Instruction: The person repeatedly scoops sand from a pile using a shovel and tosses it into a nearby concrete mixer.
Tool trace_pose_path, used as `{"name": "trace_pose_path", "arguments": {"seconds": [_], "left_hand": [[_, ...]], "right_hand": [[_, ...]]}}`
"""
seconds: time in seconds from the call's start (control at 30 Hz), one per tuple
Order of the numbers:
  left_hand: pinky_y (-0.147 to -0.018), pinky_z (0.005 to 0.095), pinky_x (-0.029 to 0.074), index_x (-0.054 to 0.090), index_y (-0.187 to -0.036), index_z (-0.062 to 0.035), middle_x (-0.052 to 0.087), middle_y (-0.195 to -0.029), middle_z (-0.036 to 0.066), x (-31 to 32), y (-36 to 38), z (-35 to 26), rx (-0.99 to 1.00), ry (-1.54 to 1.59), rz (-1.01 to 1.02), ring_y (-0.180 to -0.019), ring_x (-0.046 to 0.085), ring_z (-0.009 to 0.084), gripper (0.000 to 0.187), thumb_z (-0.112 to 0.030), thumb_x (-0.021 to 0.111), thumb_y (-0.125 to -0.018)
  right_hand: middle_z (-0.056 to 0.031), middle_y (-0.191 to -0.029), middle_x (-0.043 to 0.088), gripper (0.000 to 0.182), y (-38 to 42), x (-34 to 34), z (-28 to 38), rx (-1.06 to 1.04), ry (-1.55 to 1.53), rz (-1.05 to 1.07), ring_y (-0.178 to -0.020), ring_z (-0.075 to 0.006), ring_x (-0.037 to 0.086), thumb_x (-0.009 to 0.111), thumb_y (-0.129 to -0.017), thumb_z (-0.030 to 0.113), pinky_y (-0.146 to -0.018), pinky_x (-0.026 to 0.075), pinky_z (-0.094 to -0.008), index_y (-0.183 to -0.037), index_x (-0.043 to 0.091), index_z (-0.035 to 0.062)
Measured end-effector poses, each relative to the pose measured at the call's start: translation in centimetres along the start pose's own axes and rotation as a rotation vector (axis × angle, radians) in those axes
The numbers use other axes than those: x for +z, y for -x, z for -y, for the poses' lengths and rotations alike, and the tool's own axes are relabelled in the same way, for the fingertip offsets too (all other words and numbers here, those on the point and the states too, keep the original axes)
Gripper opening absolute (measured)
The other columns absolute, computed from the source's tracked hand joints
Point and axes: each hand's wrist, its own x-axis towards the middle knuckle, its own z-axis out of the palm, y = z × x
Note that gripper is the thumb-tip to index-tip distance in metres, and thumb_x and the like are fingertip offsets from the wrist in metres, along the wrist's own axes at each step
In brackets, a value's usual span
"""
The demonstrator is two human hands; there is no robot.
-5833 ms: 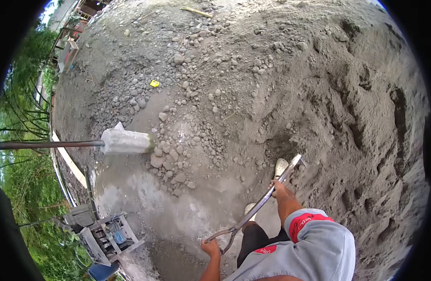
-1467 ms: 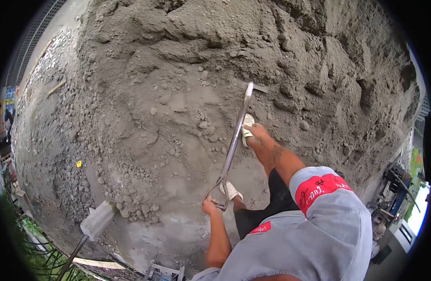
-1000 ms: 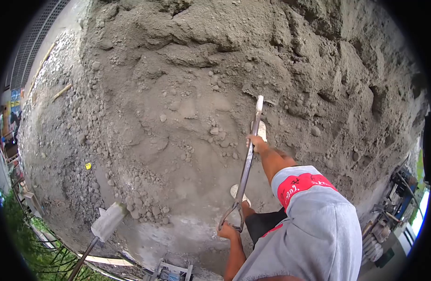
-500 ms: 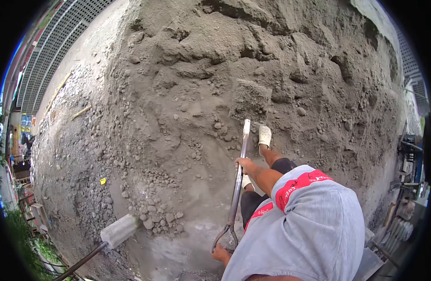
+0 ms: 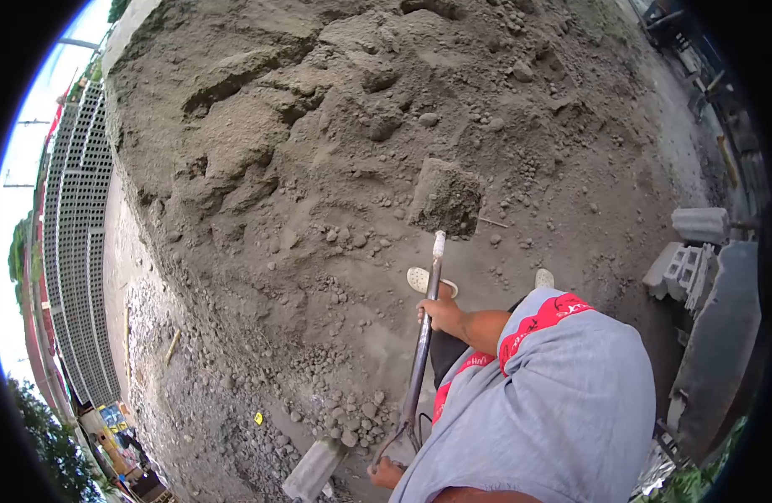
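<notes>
A shovel (image 5: pixel 425 335) runs up through the middle of the view, its blade (image 5: pixel 432 180) low against the sandy ground and bearing a heap of grey sand. My right hand (image 5: pixel 442 313) wraps round the shaft below the whitish collar. Down at the handle end, my left hand (image 5: pixel 387 473) is closed on the grip, its fingers partly hidden. Loose grey sand (image 5: pixel 319 151) surrounds the blade on all sides.
Pebbles (image 5: pixel 352 419) and a concrete block (image 5: pixel 315 469) lie at lower left, near a yellow scrap (image 5: pixel 258 418). Stacked hollow blocks (image 5: pixel 75 243) line the left. More blocks (image 5: pixel 700 225) and a grey sheet (image 5: pixel 721 327) stand at right. A cream clog (image 5: pixel 430 282) is beside the shaft.
My view has swung to the left, and the feet stand differently by the shovel. Both hands keep their hold, and sand is on the blade in both frames.
</notes>
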Motion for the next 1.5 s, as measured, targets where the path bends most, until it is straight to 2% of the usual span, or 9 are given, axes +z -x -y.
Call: {"name": "trace_pose_path", "arguments": {"seconds": [0.07, 0.13, 0.33, 0.37, 0.63, 0.73, 0.87, 1.17, 1.5], "left_hand": [[-0.044, 0.0306, 0.041, 0.049, -0.073, 0.0094, 0.046, -0.048, 0.011, 1.8, -0.2, 1.3, 0.141, -0.1, 0.048, -0.044, 0.05, 0.0169, 0.018, -0.003, 0.054, -0.061], [-0.044, 0.0299, 0.04, 0.049, -0.079, 0.0099, 0.048, -0.051, 0.01, 5.6, -1.3, 3.9, 1.058, -0.209, -0.053, -0.042, 0.047, 0.0154, 0.02, -0.001, 0.054, -0.062], [-0.041, 0.0301, 0.039, 0.047, -0.085, 0.0091, 0.052, -0.056, 0.009, 15.5, 13.9, -8.2, 0.301, 0.378, 0.773, -0.043, 0.048, 0.0159, 0.024, 0.001, 0.054, -0.063], [-0.041, 0.0292, 0.038, 0.047, -0.079, 0.0047, 0.049, -0.053, 0.009, 18.8, 14.3, -8.5, 0.633, 0.337, 1.043, -0.043, 0.049, 0.0169, 0.018, 0.001, 0.055, -0.063], [-0.044, 0.0226, 0.036, 0.044, -0.071, -0.0053, 0.049, -0.056, 0.004, 11.9, 58.6, -26.6, 0.882, 0.662, 1.919, -0.046, 0.044, 0.0094, 0.014, -0.003, 0.057, -0.068], [-0.054, 0.0237, 0.036, 0.04, -0.072, -0.0044, 0.047, -0.065, 0.003, 6.3, 68.6, -25.5, 1.499, 0.683, 2.101, -0.059, 0.042, 0.0086, 0.025, -0.007, 0.065, -0.071], [-0.06, 0.0268, 0.038, 0.04, -0.076, -0.0031, 0.049, -0.073, 0.005, 6.2, 68.4, -21.7, 1.804, 0.653, 2.19, -0.065, 0.043, 0.0126, 0.03, -0.01, 0.069, -0.069], [-0.05, 0.025, 0.042, 0.047, -0.096, 0.0, 0.053, -0.064, 0.007, 15.6, 43.9, -23.7, 0.718, 0.435, 1.926, -0.054, 0.052, 0.014, 0.034, 0.001, 0.055, -0.063], [-0.042, 0.0276, 0.039, 0.052, -0.097, -0.0045, 0.045, -0.06, 0.002, -1.3, 22.2, -14.4, -0.262, 1.007, 1.055, -0.044, 0.045, 0.0123, 0.023, -0.004, 0.058, -0.075]], "right_hand": [[-0.0058, -0.059, 0.049, 0.009, -1.9, -5.4, 1.5, 0.029, -0.132, -0.023, -0.047, -0.017, 0.05, 0.059, -0.074, 0.004, -0.046, 0.046, -0.0337, -0.077, 0.05, 0.0037], [-0.0047, -0.058, 0.049, 0.008, -3.2, -11.9, 3.5, 0.047, -0.263, -0.046, -0.047, -0.0163, 0.051, 0.059, -0.073, 0.003, -0.046, 0.046, -0.0344, -0.075, 0.051, 0.0037], [-0.0066, -0.057, 0.051, 0.01, 7.0, -34.7, 16.7, -0.401, -0.724, -0.097, -0.048, -0.0171, 0.051, 0.06, -0.074, 0.007, -0.043, 0.044, -0.0317, -0.072, 0.051, 0.0031], [-0.0073, -0.059, 0.051, 0.012, 10.7, -38.9, 19.1, -0.479, -0.748, -0.14, -0.05, -0.0186, 0.051, 0.06, -0.076, 0.008, -0.048, 0.045, -0.034, -0.071, 0.05, 0.0036], [-0.0061, -0.06, 0.048, 0.017, 39.8, -68.4, 27.9, -1.479, -1.125, -0.334, -0.051, -0.0185, 0.05, 0.059, -0.079, 0.016, -0.049, 0.043, -0.031, -0.072, 0.048, 0.0051], [-0.0054, -0.059, 0.047, 0.019, 45.3, -74.0, 26.4, -1.768, -1.291, -0.215, -0.049, -0.018, 0.051, 0.057, -0.08, 0.018, -0.045, 0.042, -0.0299, -0.072, 0.047, 0.0039], [-0.0058, -0.062, 0.049, 0.019, 44.8, -76.6, 22.2, -1.642, -1.196, -0.402, -0.053, -0.0178, 0.052, 0.059, -0.079, 0.018, -0.05, 0.045, -0.0283, -0.078, 0.048, 0.0028], [-0.002, -0.056, 0.041, 0.025, 26.3, -67.6, 26.5, -0.986, -1.247, -0.278, -0.043, -0.0148, 0.043, 0.062, -0.079, 0.017, -0.041, 0.039, -0.0289, -0.066, 0.042, 0.0095], [-0.0051, -0.062, 0.05, 0.012, 0.3, -23.5, 14.2, -0.056, -0.022, 0.105, -0.054, -0.0181, 0.05, 0.059, -0.078, 0.008, -0.053, 0.047, -0.0281, -0.077, 0.048, 0.007]]}}
